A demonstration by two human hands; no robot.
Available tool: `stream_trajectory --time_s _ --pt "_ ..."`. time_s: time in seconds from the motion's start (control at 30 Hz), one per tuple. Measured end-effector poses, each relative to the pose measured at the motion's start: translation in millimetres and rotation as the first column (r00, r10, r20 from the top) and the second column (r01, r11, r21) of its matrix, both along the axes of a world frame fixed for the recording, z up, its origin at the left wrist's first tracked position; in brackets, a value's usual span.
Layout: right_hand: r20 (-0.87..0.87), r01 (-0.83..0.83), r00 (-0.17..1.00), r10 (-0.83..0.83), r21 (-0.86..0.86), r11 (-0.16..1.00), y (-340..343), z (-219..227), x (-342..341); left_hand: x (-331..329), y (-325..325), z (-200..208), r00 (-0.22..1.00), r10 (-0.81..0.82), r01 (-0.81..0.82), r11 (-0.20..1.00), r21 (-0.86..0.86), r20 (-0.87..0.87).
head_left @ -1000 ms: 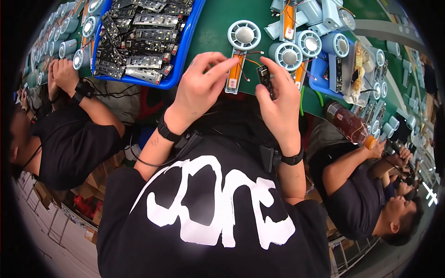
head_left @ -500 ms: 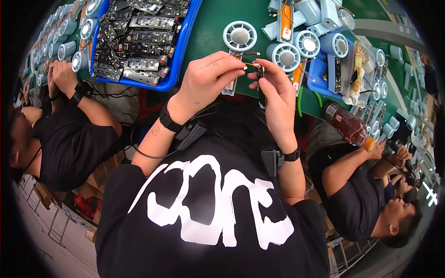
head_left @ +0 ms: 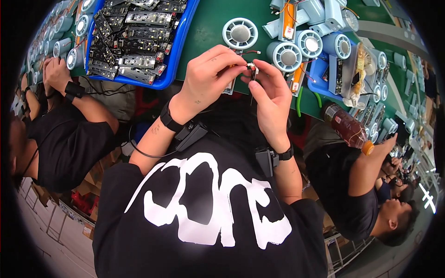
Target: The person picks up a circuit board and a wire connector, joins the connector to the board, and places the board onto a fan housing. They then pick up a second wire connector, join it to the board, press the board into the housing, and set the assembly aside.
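Note:
Over the table's near edge, my left hand (head_left: 211,76) pinches a small white wire connector (head_left: 249,65) between thumb and fingertips. My right hand (head_left: 271,95) grips a narrow black circuit board (head_left: 252,85), turned nearly edge-on. The connector meets the board's upper end; whether it is seated in a socket I cannot tell. Just beyond my fingers lies a pale blue housing with a round fan-like end (head_left: 240,33), and its lower part is hidden behind my left hand.
A blue tray (head_left: 172,69) heaped with black circuit boards stands at left. Several pale blue housings (head_left: 287,56), green-handled pliers (head_left: 298,102), a smaller blue bin (head_left: 316,69) and a bottle of dark drink (head_left: 345,124) lie at right. Co-workers sit on both sides.
My hands have come closer together, bringing the connector against the board's upper end. The board has turned more edge-on. At right, the co-worker's arm has shifted.

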State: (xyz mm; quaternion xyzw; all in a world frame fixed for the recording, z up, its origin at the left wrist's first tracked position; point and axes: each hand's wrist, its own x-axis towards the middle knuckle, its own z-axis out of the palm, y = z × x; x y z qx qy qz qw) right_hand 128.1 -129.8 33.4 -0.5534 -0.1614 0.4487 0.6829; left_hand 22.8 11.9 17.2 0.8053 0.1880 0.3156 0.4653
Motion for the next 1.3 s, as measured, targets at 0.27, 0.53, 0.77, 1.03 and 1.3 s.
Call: stream_trajectory --time_s 0.27,0.53,0.77,1.03,1.3 --pt "0.01 0.03 0.999 -0.031 0.018 0.999 1.2 -2.7 -4.8 -0.2 1.7 4.7 1.0 -0.012 0.012 1.0 0.011 -0.009" --pt "0.083 0.05 0.995 -0.054 0.055 0.997 2.9 -8.2 -6.8 -0.7 -2.4 9.7 0.999 -0.016 0.009 0.986 -0.169 -0.036" --pt "0.201 0.057 0.976 -0.083 0.129 0.99 3.5 -16.7 -8.9 -2.6 -2.4 8.1 0.999 -0.036 0.024 0.956 -0.294 -0.037" --pt "0.316 0.024 0.947 -0.058 0.11 0.994 4.6 -15.0 -8.1 -3.7 -0.7 3.4 0.999 -0.043 0.039 0.926 -0.375 -0.003" --pt "0.338 -0.037 0.941 0.002 0.098 0.995 4.4 -10.3 -4.0 -6.1 3.6 4.9 0.995 -0.084 0.095 0.853 -0.513 0.044"
